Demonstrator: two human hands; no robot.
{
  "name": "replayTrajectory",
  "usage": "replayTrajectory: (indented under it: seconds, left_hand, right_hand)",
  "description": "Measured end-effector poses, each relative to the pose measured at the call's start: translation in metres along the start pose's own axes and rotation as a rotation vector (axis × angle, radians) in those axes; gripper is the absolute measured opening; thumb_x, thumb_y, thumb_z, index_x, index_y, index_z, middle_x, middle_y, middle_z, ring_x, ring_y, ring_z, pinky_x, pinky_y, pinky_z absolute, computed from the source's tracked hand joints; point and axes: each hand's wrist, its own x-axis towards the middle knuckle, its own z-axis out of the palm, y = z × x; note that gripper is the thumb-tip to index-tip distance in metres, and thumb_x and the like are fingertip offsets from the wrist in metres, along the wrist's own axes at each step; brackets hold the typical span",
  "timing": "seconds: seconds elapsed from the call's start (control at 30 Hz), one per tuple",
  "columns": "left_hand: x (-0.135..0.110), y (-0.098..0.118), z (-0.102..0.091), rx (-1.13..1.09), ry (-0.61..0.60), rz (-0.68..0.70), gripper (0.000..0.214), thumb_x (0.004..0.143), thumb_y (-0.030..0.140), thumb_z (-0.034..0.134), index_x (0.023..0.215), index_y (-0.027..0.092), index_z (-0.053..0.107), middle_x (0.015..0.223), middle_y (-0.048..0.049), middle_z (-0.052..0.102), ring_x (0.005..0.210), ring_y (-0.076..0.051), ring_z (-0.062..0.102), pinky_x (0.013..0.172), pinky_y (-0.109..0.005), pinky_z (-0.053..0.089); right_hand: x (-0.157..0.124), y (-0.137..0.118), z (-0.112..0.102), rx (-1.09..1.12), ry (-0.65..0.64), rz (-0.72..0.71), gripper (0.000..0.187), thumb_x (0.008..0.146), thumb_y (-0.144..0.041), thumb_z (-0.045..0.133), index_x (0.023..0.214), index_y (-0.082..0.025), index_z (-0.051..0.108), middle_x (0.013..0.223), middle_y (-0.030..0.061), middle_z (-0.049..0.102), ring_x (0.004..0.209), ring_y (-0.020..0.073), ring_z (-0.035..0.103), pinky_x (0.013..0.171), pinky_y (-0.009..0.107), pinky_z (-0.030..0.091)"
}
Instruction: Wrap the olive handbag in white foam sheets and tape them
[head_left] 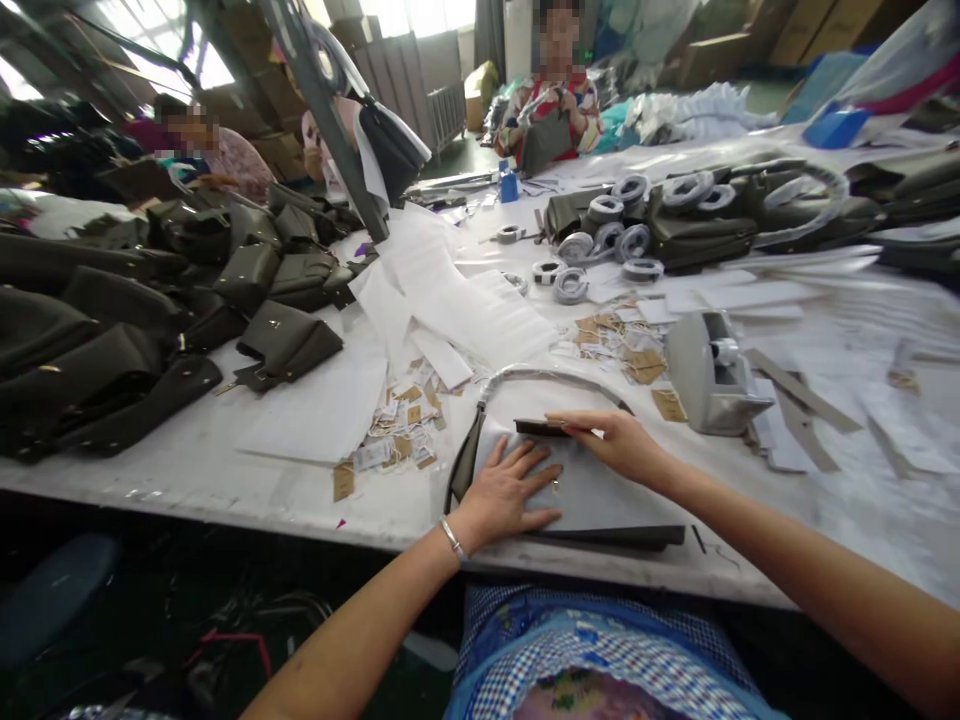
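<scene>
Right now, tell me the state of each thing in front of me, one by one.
handbag: lying flat, front covered with paper.
handle: arched on the table, wrapped in white.
left hand: open, flat on the handbag.
right hand: pinching the handbag's top edge.
tape dispenser: upright, untouched.
paper tags: loose, scattered.
dark bags: heaped at left.

A handbag workshop. The long white worktop [225, 470] carries heaps of dark bags [112, 340] far left of the left grip [510, 492], paper tags [397, 425] near it, and wrapped handle rolls [628, 242] farther back. Other people [586, 112] sit working across it, with cardboard boxes [720, 52] stacked behind.
</scene>
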Motion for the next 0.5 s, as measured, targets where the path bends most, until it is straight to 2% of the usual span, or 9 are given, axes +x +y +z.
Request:
replayTrajectory:
  seconds: [0.1,0.17,0.27,0.37,0.43,0.5]
  left_hand:
    - [0.0,0.001,0.001,0.011,0.038,-0.008,0.058,0.091,0.061,0.053,0.14,0.029,0.052,0.144,-0.0059,0.054,0.139,-0.026,0.044,0.125,-0.054,0.012]
    - [-0.001,0.002,0.003,0.009,0.066,-0.011,0.057,0.091,0.06,0.054,0.137,0.027,0.055,0.135,-0.006,0.062,0.132,-0.026,0.05,0.125,-0.053,0.013]
    - [-0.006,0.002,0.008,-0.006,0.128,0.003,0.058,0.09,0.062,0.054,0.131,0.022,0.059,0.124,-0.0063,0.069,0.125,-0.025,0.057,0.125,-0.051,0.018]
    - [-0.014,0.002,0.015,0.034,0.267,0.02,0.056,0.09,0.063,0.054,0.122,0.018,0.063,0.117,-0.0073,0.072,0.115,-0.023,0.063,0.121,-0.047,0.03]
    - [-0.019,0.003,0.019,0.091,0.353,0.051,0.051,0.092,0.058,0.056,0.121,0.017,0.064,0.115,-0.0074,0.073,0.11,-0.021,0.067,0.113,-0.041,0.041]
    - [-0.023,0.003,0.021,0.13,0.381,0.113,0.043,0.095,0.05,0.057,0.127,0.021,0.061,0.118,-0.0047,0.072,0.111,-0.018,0.067,0.105,-0.034,0.047]
  right_hand:
    - [-0.035,0.0,0.009,-0.014,-0.137,-0.164,0.042,0.095,-0.013,0.045,0.128,-0.027,0.068,0.134,0.0022,0.064,0.125,0.0218,0.059,0.108,0.04,0.049]
    - [-0.048,0.007,0.017,-0.045,-0.164,-0.229,0.045,0.095,-0.01,0.044,0.13,-0.027,0.066,0.138,0.0032,0.06,0.13,0.0208,0.054,0.111,0.041,0.046]
    - [-0.056,0.018,0.026,-0.086,-0.162,-0.278,0.045,0.097,-0.008,0.041,0.133,-0.024,0.064,0.14,0.0057,0.059,0.133,0.0211,0.052,0.112,0.043,0.045]
    - [-0.058,0.023,0.03,-0.117,-0.157,-0.299,0.043,0.099,-0.01,0.041,0.136,-0.023,0.061,0.14,0.007,0.059,0.133,0.0219,0.051,0.112,0.044,0.045]
    - [-0.059,0.024,0.031,-0.135,-0.158,-0.318,0.043,0.101,-0.012,0.04,0.138,-0.024,0.059,0.141,0.0074,0.058,0.134,0.0222,0.05,0.111,0.044,0.046]
    - [-0.061,0.023,0.032,-0.156,-0.157,-0.334,0.041,0.103,-0.015,0.04,0.139,-0.024,0.057,0.142,0.0078,0.057,0.135,0.0224,0.049,0.11,0.044,0.047]
